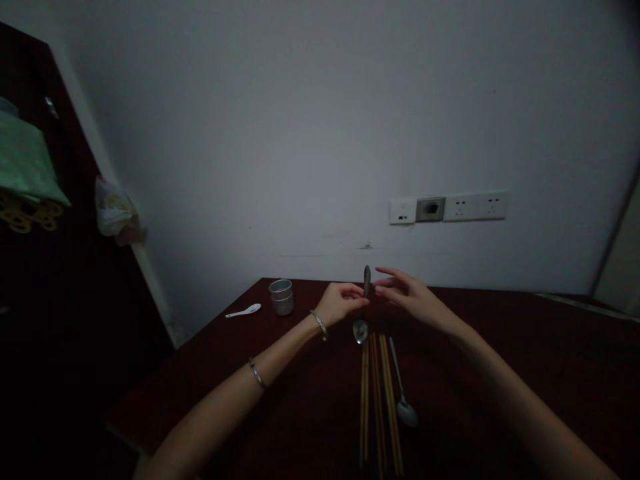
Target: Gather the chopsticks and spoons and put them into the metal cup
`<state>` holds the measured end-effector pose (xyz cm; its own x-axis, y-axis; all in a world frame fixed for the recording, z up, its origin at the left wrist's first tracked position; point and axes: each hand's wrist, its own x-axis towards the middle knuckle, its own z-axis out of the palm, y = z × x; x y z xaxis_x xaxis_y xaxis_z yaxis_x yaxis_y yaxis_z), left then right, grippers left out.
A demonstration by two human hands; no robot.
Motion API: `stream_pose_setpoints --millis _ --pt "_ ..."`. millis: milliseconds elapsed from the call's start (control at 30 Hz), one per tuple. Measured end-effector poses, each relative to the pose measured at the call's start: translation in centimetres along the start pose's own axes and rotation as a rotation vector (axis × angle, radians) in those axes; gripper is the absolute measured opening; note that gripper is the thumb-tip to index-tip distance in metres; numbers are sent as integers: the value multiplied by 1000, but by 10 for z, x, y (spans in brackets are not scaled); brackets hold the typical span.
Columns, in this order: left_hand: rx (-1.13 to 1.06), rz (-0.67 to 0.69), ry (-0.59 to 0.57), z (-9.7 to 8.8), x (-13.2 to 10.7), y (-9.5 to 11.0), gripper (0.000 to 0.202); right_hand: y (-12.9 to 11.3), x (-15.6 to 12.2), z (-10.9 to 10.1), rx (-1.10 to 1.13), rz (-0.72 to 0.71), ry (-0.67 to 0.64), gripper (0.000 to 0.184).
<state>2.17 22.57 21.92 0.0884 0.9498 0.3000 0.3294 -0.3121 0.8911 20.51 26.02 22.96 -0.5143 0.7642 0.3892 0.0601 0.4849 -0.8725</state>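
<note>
Between finger and thumb, my left hand (341,302) pinches a metal spoon (361,330) by its handle. The spoon stands roughly upright, bowl down, above the dark red table (300,373). Just right of its handle is my right hand (404,292), fingers apart and slightly bent, with nothing in it. Below the hands lie several wooden chopsticks (383,407), side by side and pointing toward me. To their right rests a second metal spoon (406,412), its bowl at the near end.
A metal cup (282,298) stands at the table's back left, with a white spoon (244,311) beside it. Behind the table is a pale wall with sockets (461,207) and a switch. A plastic bag (115,210) hangs by the dark door at left.
</note>
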Motion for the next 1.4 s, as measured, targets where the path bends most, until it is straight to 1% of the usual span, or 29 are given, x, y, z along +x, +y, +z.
stream_pose_setpoints --millis 100,167,233,367,433,533,633,700,800,900,1067,1233,1300,1400 --pt "-66 8 1 28 10 -1 25 -1 3 -8 30 -61 121 55" --pt "-91 7 14 42 14 -2 24 -1 4 -15 26 -93 186 53" --pt "-100 -5 28 52 17 -4 22 -1 4 -21 2 -113 218 47" --pt "-120 -43 38 64 17 -4 21 2 5 -31 -103 -81 246 32" --pt "-140 -47 30 67 17 -5 21 4 5 -34 -116 -52 253 29" --pt "-160 -49 2 70 18 -7 19 8 6 -37 -61 -2 229 28" --pt "-140 -50 -65 70 20 -11 21 15 6 -41 15 45 191 31" --pt "-95 -20 -116 67 21 -16 24 21 6 -45 51 81 162 32" --pt "-12 13 -151 57 25 -24 29 33 7 -52 73 172 122 24" --pt "4 -15 -123 46 32 -35 33 47 7 -57 93 289 86 21" --pt "-9 -81 -55 31 44 -61 31 76 4 -55 145 466 -15 26" --pt "22 -166 -26 23 49 -87 31 104 3 -46 131 583 -58 27" --pt "26 -185 -20 20 50 -95 31 111 3 -43 114 619 -61 26" --pt "31 -207 -12 16 49 -101 31 113 2 -41 106 643 -59 26"
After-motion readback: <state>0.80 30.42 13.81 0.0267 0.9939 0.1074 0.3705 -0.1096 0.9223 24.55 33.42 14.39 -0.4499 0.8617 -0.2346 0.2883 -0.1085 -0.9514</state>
